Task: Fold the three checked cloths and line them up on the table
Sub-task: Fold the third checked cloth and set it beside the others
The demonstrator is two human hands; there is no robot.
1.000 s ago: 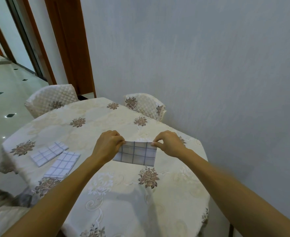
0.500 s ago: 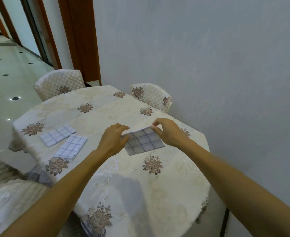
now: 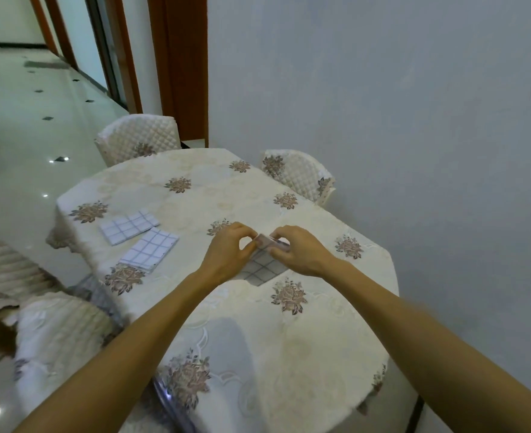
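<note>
A grey-white checked cloth [image 3: 262, 268] hangs folded between both hands over the middle of the table [image 3: 258, 339]. My left hand [image 3: 226, 256] pinches its top edge on the left. My right hand [image 3: 298, 250] pinches the same edge from the right, the fingertips of both hands nearly touching. Much of the cloth is hidden behind the hands. Two other checked cloths lie folded flat at the table's left side: one [image 3: 128, 225] farther back, the other [image 3: 150, 250] nearer, their corners almost touching.
The table wears a cream cloth with brown flower prints. Two quilted chairs stand at its far side, one [image 3: 137, 139] at the left and one [image 3: 300, 175] by the grey wall. Another covered chair [image 3: 57, 329] stands at the near left. Shiny tiled floor lies to the left.
My hands have come together, bringing the ends of the held cloth toward each other. The view has shifted, so the table sits lower and more to the right.
</note>
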